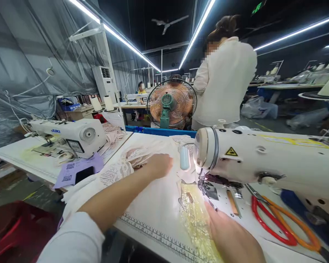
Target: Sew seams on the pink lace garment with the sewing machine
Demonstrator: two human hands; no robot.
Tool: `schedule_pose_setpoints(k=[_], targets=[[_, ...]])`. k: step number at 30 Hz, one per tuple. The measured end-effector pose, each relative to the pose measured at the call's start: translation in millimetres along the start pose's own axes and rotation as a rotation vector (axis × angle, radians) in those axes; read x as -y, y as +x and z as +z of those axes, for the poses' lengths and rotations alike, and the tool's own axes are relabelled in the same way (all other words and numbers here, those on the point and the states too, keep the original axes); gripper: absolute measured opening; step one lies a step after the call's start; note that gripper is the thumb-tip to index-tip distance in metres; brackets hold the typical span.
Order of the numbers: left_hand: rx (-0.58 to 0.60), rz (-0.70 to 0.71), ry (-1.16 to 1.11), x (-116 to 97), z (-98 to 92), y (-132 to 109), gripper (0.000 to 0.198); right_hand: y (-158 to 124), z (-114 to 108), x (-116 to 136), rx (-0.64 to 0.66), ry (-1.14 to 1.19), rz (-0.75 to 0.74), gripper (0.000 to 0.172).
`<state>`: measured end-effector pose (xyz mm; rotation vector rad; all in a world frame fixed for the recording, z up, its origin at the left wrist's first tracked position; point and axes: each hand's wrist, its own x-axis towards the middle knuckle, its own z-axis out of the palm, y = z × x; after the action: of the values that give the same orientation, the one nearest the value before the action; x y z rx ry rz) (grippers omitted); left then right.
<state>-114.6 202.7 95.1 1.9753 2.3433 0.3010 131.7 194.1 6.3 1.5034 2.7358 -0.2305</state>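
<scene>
My left hand [159, 165] rests on the white table, its fingers curled and mostly turned from view. Beside it lies a pile of white lace fabric [113, 174]; whether the fingers grip any cloth is hidden. My right hand [230, 230] is low beside the needle area of a white sewing machine [252, 153]. Its fingers are pressed together, and a thin metal piece [212, 205] shows at their tips, too unclear to name. Left of this hand, a shiny yellowish patch [193, 215] covers the table from the needle area toward the front edge.
Scissors with red and orange handles [283, 219] lie at right. A second sewing machine [68, 135], a purple paper [71, 173] and a dark phone-like object [84, 174] are at left. Behind the table are a large fan [171, 104] and a standing person [224, 80]. A ruler strip [159, 237] runs along the front.
</scene>
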Motion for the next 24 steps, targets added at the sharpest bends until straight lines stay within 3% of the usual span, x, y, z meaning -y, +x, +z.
schedule_pose_setpoints(k=[4, 6, 8, 11, 14, 16, 18, 20, 21, 24], targets=[[-0.041, -0.362, 0.041, 94.6, -42.5, -50.9, 0.020, -0.4, -3.0, 2.3, 0.018, 0.004, 0.003, 0.051], [-0.026, -0.498, -0.013, 136.8, -53.8, -72.9, 0.020, -1.2, -5.1, 4.8, 0.017, 0.001, 0.002, 0.052], [-0.027, -0.572, -0.114, 166.4, -55.7, -88.9, 0.018, -2.1, -6.1, 6.9, 0.003, -0.005, -0.002, 0.052], [-0.138, -0.606, -0.313, 184.1, -54.5, -98.3, 0.017, -1.9, -4.8, 6.2, -0.030, 0.003, 0.001, 0.050], [-0.327, -0.591, -0.566, 174.1, -63.7, -97.9, 0.017, -1.6, -3.3, 3.2, -0.067, 0.040, 0.021, 0.047], [-0.417, -0.538, -0.771, 153.4, -72.6, -101.0, 0.019, -6.4, -3.6, 5.7, -0.130, 0.116, 0.034, 0.044], [-0.436, -0.452, -0.982, 122.6, -75.4, -111.1, 0.026, -18.8, -3.8, 16.0, -0.197, 0.290, 0.010, 0.042], [-0.366, -0.377, -1.178, 85.3, -65.7, -127.7, 0.033, -38.1, -2.6, 33.2, -0.198, 0.554, -0.088, 0.045], [-0.266, -0.367, -1.424, 66.2, -55.4, -137.6, 0.036, -49.1, -1.2, 42.9, -0.154, 0.696, -0.172, 0.045], [0.010, -0.384, -1.755, 17.0, -8.2, -167.9, 0.043, -79.7, 4.4, 66.9, 0.157, 0.966, -0.388, 0.041]])
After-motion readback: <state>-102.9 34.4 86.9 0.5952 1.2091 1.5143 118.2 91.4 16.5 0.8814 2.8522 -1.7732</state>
